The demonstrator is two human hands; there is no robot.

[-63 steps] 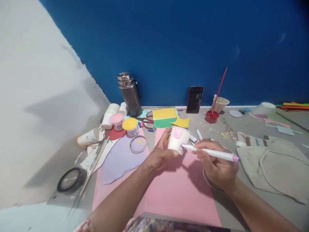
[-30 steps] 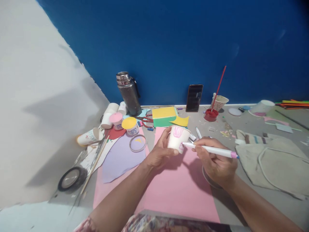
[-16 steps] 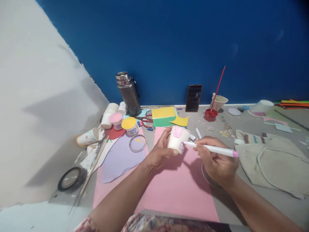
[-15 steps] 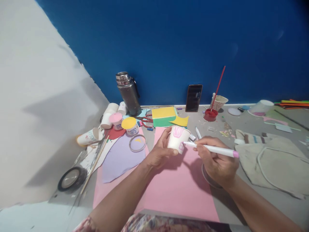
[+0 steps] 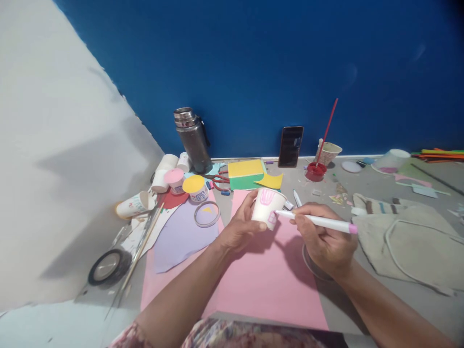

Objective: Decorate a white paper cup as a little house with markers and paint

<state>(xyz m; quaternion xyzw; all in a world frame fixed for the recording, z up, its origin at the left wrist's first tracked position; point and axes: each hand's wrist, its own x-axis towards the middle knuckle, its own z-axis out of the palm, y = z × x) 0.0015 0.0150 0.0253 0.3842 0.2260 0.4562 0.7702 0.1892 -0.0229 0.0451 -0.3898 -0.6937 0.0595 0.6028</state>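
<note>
My left hand grips a small white paper cup, tilted with its mouth away from me. Pink shapes are drawn on the cup's side. A white marker with a pink end is pinched in my right hand, and its tip touches the cup's lower side. Both hands hover over a pink paper sheet lying on the grey floor.
A lilac sheet, a clear tape ring, paint pots and loose paper cups lie to the left. A steel flask, a phone and a red paint dish with a brush stand by the blue wall. A cloth bag lies on the right.
The marker tip has shifted a little along the cup's lower side, where a small pink shape has appeared. The cup and my left hand stay nearly where they were.
</note>
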